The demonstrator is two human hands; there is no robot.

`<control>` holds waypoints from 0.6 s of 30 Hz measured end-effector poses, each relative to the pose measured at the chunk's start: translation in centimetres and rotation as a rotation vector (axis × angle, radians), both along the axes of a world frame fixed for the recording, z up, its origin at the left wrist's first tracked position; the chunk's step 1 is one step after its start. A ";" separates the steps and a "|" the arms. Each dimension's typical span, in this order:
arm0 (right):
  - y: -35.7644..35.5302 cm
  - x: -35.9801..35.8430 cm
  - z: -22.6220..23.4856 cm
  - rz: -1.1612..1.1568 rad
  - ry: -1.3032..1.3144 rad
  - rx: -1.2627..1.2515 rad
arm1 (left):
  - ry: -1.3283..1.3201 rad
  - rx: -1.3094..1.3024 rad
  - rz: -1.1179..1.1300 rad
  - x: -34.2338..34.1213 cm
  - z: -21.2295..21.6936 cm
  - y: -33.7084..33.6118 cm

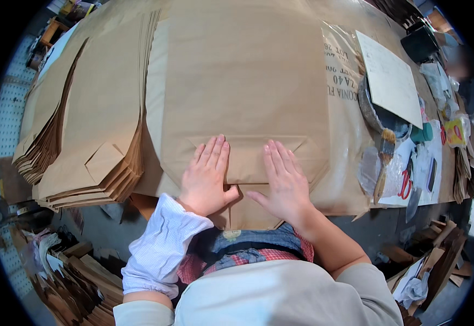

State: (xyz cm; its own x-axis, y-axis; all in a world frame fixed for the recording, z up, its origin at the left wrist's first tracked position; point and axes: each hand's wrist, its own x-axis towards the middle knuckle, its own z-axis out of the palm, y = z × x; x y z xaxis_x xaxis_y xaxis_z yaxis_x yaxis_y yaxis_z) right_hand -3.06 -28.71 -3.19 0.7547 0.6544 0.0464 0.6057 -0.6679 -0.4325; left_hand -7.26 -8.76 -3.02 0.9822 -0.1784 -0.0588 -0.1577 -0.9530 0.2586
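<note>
hands: left (207, 176) — right (286, 182) flat, fingers spread | pressing brown paper bag (245, 98) fold

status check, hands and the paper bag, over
Left hand and right hand flat, palms down on brown paper bag, pressing its folded bottom flap. Bag stack to the left, clear of hands.

I see worktable (356, 209) under brown paper bag (242, 81); left of bag, stack of folded bags (85, 136); right of bag, brush (385, 163), scissors (405, 185), white sheet (392, 79).
</note>
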 end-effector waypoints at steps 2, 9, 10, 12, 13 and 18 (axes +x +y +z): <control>-1.7 0.8 0.6 -0.002 0.043 0.036 | 0.009 0.086 0.062 0.2 0.3 -1.2; -4.6 3.1 5.1 -0.351 0.034 0.548 | -0.304 0.082 -0.133 1.4 -0.1 -6.6; -5.0 3.2 4.7 -0.321 0.075 0.533 | -0.199 0.110 -0.119 2.9 -2.7 -7.2; -3.9 2.9 4.7 -0.163 0.137 0.554 | -0.104 0.190 -0.012 4.8 1.1 -5.7; -3.1 2.5 4.9 -0.070 0.156 0.547 | -0.102 0.259 -0.075 4.4 4.2 -4.0; -1.5 3.4 2.5 -0.016 0.184 0.567 | -0.345 0.735 -0.075 1.1 11.3 7.7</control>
State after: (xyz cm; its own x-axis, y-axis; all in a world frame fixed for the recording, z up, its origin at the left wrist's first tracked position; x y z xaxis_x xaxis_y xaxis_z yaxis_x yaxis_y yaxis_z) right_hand 0.35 -30.21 -0.73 0.7933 0.5541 0.2523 0.4783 -0.3109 -0.8213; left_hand -6.13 -1.08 8.28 0.9534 -0.2781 0.1169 -0.1846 -0.8443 -0.5031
